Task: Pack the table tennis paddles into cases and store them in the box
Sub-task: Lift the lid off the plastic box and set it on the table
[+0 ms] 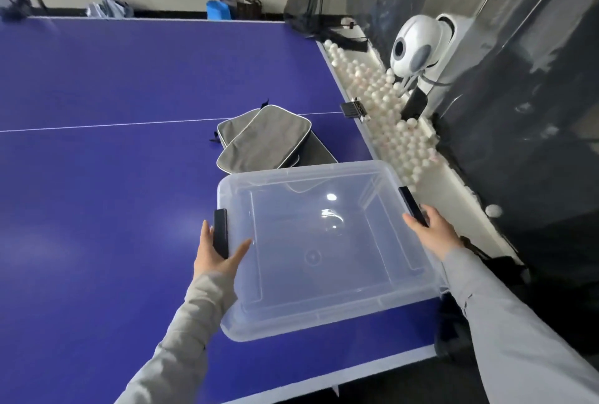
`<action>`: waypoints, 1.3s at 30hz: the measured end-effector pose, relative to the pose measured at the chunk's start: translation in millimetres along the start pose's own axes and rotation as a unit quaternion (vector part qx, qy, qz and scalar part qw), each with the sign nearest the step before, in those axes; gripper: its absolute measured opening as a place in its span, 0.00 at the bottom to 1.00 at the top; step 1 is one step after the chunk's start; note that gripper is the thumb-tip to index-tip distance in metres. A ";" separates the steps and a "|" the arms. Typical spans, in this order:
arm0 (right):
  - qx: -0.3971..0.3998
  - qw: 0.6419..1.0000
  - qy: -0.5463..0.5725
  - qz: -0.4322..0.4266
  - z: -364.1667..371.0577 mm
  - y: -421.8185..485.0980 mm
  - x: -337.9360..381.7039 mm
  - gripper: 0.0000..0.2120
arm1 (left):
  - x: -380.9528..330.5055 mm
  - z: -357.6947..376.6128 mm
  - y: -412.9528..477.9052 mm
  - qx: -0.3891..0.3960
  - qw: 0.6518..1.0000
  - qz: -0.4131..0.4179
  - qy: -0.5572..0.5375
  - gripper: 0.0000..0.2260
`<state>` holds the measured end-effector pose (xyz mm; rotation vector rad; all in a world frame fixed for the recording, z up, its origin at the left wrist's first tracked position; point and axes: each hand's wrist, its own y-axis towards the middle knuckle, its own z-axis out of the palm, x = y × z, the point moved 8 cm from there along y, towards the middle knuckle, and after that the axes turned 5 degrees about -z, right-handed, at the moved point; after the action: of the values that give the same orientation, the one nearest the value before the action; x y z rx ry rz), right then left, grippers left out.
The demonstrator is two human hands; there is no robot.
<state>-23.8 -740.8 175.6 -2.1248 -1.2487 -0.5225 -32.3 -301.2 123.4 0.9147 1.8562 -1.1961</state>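
Observation:
A clear plastic box (327, 317) with a black latch on each side stands on the blue table tennis table (97, 183), near its front right corner. My left hand (215, 258) holds the box's left side, with the thumb on the rim and the fingers outside the left latch (220, 228). My right hand (432, 235) grips the right side at the right latch (410, 202). Nothing shows through the clear plastic. Just beyond the box lie grey zipped paddle cases (269, 141) with white piping, stacked and overlapping. No paddle is in sight.
Along the table's right edge runs a white trough full of white balls (392, 112). A white ball-feeding machine (416, 44) stands behind it, with dark netting around. A black clamp (353, 109) sits on the edge at the white centre line. Bags lie on the floor beyond the far end.

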 end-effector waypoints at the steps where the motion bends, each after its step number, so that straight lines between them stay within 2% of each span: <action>1: 0.013 1.000 0.021 0.001 3.2 6.9 -0.3 0.28 | 3.8 -0.4 0.6 0.001 1.000 -0.018 -0.015 0.42; 3: 0.030 0.998 0.054 -0.005 8.7 17.6 -0.2 0.23 | 6.8 0.6 0.4 0.011 0.998 -0.036 -0.052 0.36; 5: 0.035 0.996 0.079 -0.001 13.1 23.7 -5.0 0.26 | 5.4 0.1 -2.3 0.010 0.996 -0.032 -0.081 0.28; 7: 0.031 0.993 0.111 0.006 14.3 26.0 -12.5 0.28 | 3.1 -1.4 -5.3 0.005 0.995 -0.031 -0.092 0.26; 9: 0.043 0.987 0.158 0.008 17.2 29.1 -19.7 0.25 | 1.4 -2.2 -7.0 0.009 0.995 -0.032 -0.098 0.25; 12: 0.061 0.979 0.192 0.020 21.2 32.2 -26.2 0.31 | 3.3 -2.8 -9.0 0.023 0.991 -0.050 -0.126 0.23; 14: 0.056 0.972 0.228 0.010 22.9 35.2 -26.8 0.25 | 2.9 -1.8 -9.9 0.037 0.988 -0.057 -0.137 0.22; 17: 0.057 0.968 0.245 -0.009 23.6 35.3 -24.9 0.15 | 2.0 0.3 -10.7 0.052 0.985 -0.074 -0.149 0.21; 20: 0.062 0.967 0.244 -0.024 23.3 36.4 -23.9 0.10 | 3.1 -0.5 -10.8 0.053 0.984 -0.087 -0.150 0.21; 36: 0.083 0.953 0.290 -0.009 18.7 34.6 -27.8 0.11 | 19.9 -7.6 -5.1 0.052 0.972 -0.136 -0.185 0.18; 39: 0.095 0.949 0.300 0.001 18.9 34.5 -32.4 0.15 | 23.5 -9.4 -3.6 0.049 0.973 -0.137 -0.180 0.22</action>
<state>-8.4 -761.3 131.6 -1.6245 -0.9014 -0.9226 -48.4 -289.4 107.4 0.4583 1.6724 -1.5190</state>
